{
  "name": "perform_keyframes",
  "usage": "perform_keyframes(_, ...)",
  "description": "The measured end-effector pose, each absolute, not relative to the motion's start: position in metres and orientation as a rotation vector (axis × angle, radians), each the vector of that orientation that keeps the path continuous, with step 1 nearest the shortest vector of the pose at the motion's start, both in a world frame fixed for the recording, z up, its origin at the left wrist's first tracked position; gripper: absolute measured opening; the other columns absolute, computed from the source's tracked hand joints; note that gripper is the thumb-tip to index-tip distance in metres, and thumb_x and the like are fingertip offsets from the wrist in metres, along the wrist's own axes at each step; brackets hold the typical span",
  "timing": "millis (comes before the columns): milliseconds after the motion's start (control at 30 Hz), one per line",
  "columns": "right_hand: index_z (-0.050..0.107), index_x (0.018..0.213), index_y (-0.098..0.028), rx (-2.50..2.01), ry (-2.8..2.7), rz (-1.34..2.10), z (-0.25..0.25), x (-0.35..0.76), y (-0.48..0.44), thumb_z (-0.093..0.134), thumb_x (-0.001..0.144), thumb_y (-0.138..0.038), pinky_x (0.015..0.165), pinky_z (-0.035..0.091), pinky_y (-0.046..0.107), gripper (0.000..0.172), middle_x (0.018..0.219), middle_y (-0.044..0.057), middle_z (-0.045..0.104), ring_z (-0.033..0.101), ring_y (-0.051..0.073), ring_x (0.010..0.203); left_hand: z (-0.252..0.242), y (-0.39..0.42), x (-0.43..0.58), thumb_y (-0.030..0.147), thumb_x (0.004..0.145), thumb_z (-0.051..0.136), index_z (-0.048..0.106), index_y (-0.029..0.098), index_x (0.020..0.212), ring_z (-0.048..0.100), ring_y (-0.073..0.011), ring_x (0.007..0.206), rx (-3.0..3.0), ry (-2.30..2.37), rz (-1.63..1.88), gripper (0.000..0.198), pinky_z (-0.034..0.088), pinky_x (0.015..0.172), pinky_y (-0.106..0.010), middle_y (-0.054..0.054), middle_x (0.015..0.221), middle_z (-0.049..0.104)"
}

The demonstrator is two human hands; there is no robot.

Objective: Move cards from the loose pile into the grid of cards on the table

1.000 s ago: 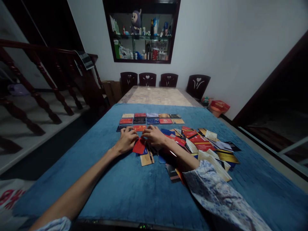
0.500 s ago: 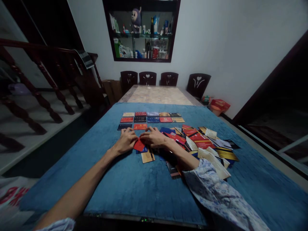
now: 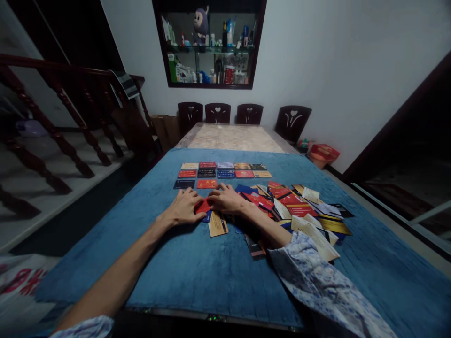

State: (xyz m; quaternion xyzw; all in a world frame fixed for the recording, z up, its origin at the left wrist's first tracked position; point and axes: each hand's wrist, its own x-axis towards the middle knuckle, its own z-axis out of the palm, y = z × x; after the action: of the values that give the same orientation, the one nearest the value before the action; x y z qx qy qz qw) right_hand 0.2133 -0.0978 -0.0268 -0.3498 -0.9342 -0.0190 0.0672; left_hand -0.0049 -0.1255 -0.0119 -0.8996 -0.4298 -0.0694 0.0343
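Note:
Between my two hands lies a red card [image 3: 202, 205], partly covered by fingers. My left hand [image 3: 182, 206] grips its left side, thumb at the near edge. My right hand [image 3: 226, 200] is curled over the card's right side, its fingertips partly hidden. Under the red card a blue card [image 3: 207, 217] peeks out, and a gold card [image 3: 218, 224] with a dark stripe sticks out toward me. Just beyond my fingers are an orange-red card [image 3: 206, 184] and a dark blue card [image 3: 184, 184], lying side by side.
Two rows of cards, with a cream card [image 3: 189, 165] at their far left, lie farther back. A loose heap of cards [image 3: 298, 206] spreads under and beyond my right forearm. A blue cloth [image 3: 169, 286] covers the near table; chairs [image 3: 292, 123] stand behind.
My left thumb and fingers have closed in around the red card, which has turned and shows less of itself. The blue card beneath is more covered. My right hand stays nearly in place.

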Motion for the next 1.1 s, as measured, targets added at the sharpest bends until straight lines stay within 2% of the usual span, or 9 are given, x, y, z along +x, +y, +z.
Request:
perform_keyframes(200,0.067,0.125,-0.025,-1.034,-2.814,-0.029,-0.026,0.215,-0.096,0.057,0.094,-0.032,0.087,0.037,0.042,0.033,0.129,0.010,0.065,0.042,0.030,0.117,-0.009,-0.126,-0.003,0.045,0.085,0.061,0.070,0.017,0.095,0.052,-0.0267,0.093,-2.738,-1.362,-0.130,0.031,0.038,0.083,-0.041,-0.009,0.091,0.064)
perform_keyframes(367,0.070,0.118,-0.024,-0.981,-2.775,-0.047,-0.031,0.215,-0.093,0.058,0.092,-0.033,0.084,0.036,0.040,0.030,0.121,0.010,0.068,0.043,0.029,0.114,-0.010,-0.125,-0.006,0.041,0.084,0.060,0.068,0.017,0.085,0.052,-0.0249,0.090,-2.788,-1.298,-0.199,0.025,0.039,0.082,-0.039,-0.008,0.088,0.062)
perform_keyframes(567,0.073,0.111,-0.024,-0.854,-2.771,-0.052,-0.032,0.219,-0.090,0.067,0.084,-0.031,0.083,0.035,0.038,0.028,0.115,0.009,0.071,0.045,0.028,0.111,-0.011,-0.118,-0.014,0.036,0.080,0.062,0.070,0.018,0.091,0.053,-0.0245,0.091,-2.863,-1.307,-0.228,0.022,0.038,0.081,-0.038,-0.007,0.088,0.062)
perform_keyframes(767,0.075,0.103,-0.023,-0.797,-2.670,-0.112,-0.034,0.215,-0.087,0.058,0.095,-0.028,0.080,0.034,0.035,0.020,0.101,0.008,0.075,0.050,0.023,0.101,-0.009,-0.112,-0.022,0.032,0.083,0.059,0.072,0.019,0.085,0.055,-0.0212,0.086,-2.985,-1.274,-0.406,0.018,0.038,0.081,-0.037,-0.003,0.080,0.066)
perform_keyframes(933,0.075,0.096,-0.022,-0.790,-2.597,-0.161,-0.036,0.214,-0.087,0.060,0.095,-0.025,0.078,0.033,0.033,0.015,0.093,0.007,0.075,0.052,0.021,0.096,-0.008,-0.111,-0.025,0.025,0.084,0.057,0.072,0.019,0.079,0.058,-0.0159,0.075,-3.093,-1.147,-0.611,0.017,0.043,0.080,-0.032,-0.002,0.075,0.067)
perform_keyframes(1100,0.074,0.096,-0.020,-0.841,-2.547,-0.172,-0.033,0.214,-0.091,0.058,0.095,-0.019,0.078,0.034,0.032,0.016,0.089,0.007,0.074,0.056,0.020,0.095,-0.005,-0.115,-0.024,0.020,0.085,0.055,0.070,0.019,0.078,0.060,-0.0164,0.078,-3.028,-1.099,-0.696,0.017,0.045,0.084,-0.033,-0.002,0.076,0.069)
